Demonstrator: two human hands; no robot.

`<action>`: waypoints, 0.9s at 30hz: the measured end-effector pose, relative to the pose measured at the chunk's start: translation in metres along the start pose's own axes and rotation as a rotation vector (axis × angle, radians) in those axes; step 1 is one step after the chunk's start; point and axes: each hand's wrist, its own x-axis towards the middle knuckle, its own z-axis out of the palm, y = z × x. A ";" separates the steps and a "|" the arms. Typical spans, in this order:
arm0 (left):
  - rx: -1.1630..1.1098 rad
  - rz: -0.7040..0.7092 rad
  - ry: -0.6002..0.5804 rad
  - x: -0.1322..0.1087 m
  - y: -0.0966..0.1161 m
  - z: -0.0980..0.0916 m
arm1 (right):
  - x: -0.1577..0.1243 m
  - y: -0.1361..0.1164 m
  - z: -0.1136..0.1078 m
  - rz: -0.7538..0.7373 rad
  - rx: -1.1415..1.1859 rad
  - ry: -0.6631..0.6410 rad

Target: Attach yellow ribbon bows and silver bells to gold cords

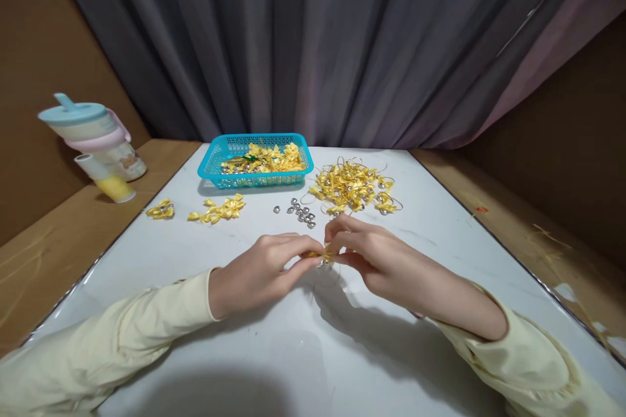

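Head view: got a small shiny yellow ribbon piece [327, 254] with a silvery bead [321, 263], partly hidden, pinched tight in the fingers of both left hand [264, 270] and right hand [384, 254], smack around the middle of the white bench [274, 358]. Just beyond, a scatter of small silver beads [302, 214]. Farther right, a messy heap of corded yellow bows [348, 186]. Far left, a bright blue perforated plastic basket [210, 176] holding more yellow bits [292, 156].
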 end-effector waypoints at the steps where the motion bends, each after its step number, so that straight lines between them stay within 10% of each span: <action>1: -0.004 0.003 -0.012 0.000 0.000 0.000 | -0.001 0.001 0.001 -0.007 -0.007 -0.003; 14: -0.590 -0.613 -0.003 0.000 -0.049 0.030 | 0.020 0.037 0.024 0.273 0.427 -0.059; 27: -0.615 -0.412 0.138 -0.031 -0.041 0.037 | 0.004 0.027 0.042 0.291 0.899 -0.146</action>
